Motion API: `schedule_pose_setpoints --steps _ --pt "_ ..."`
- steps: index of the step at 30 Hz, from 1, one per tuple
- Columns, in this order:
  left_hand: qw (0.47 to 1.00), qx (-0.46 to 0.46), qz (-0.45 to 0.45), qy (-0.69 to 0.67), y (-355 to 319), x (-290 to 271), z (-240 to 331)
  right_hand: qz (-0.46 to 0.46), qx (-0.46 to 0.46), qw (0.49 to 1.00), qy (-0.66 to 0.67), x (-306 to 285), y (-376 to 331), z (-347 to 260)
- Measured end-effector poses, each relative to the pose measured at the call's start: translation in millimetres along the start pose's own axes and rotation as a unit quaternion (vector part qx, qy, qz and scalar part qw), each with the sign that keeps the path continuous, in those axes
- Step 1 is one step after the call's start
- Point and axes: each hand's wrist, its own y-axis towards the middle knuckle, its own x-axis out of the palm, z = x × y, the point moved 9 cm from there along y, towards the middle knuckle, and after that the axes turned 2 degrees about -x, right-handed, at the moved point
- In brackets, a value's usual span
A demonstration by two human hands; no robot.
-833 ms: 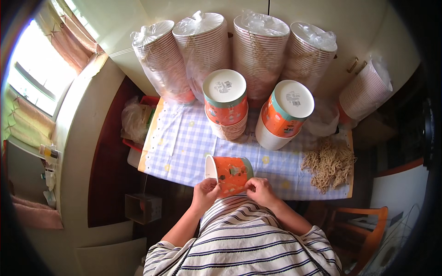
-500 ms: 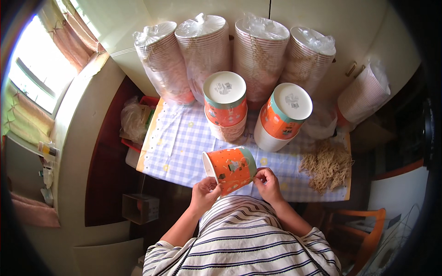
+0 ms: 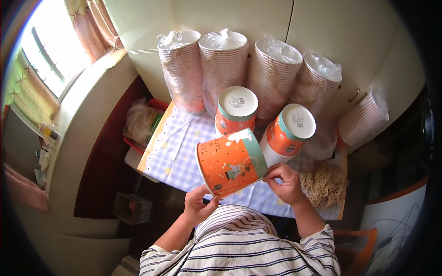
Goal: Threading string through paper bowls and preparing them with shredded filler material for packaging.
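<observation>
An orange paper bucket (image 3: 229,158) with a green band and printed cartoon figures lies on its side in the air, held above the table's front edge. My left hand (image 3: 198,205) is closed, thumb and fingers pinching at its white rim end. On the other end, my right hand (image 3: 286,185) pinches near the green base edge. A thin tan cord seems to run along the bucket's lower side between my hands; its ends are hidden by my fingers. Behind it, two upside-down stacks of such buckets, a left stack (image 3: 237,102) and a right stack (image 3: 291,129), stand with white bases up.
Tall bagged stacks of paper buckets (image 3: 223,64) line the table's back, with another leaning stack (image 3: 363,117) at right. A heap of tan cords (image 3: 324,184) lies on the checked tablecloth (image 3: 172,154). A red crate (image 3: 156,105) sits left, an open carton (image 3: 132,208) below.
The bucket is higher and looks larger, turned to show more of its printed side. My hands have moved farther apart along it. The whole view has shifted slightly.
</observation>
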Motion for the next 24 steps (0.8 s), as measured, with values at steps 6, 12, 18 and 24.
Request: schedule_pose_setpoints --steps 6,12,18,24 --pt "0.999 0.002 -0.007 0.04 26.3 4.5 9.3 0.057 -0.231 0.928 -0.286 -47.1 51.6 -96.4" --pt "0.994 -0.098 0.017 0.039 5.3 -2.6 -57.0 0.036 -0.343 0.833 -0.433 -57.4 113.7 -100.3" --pt "0.983 -0.182 0.007 0.037 -27.3 2.2 -105.9 -0.068 -0.383 0.799 -0.459 -16.3 139.7 -39.5" --pt "0.974 -0.219 -0.003 0.058 -40.8 7.6 -130.1 -0.105 -0.315 0.849 -0.412 15.3 158.6 3.4"
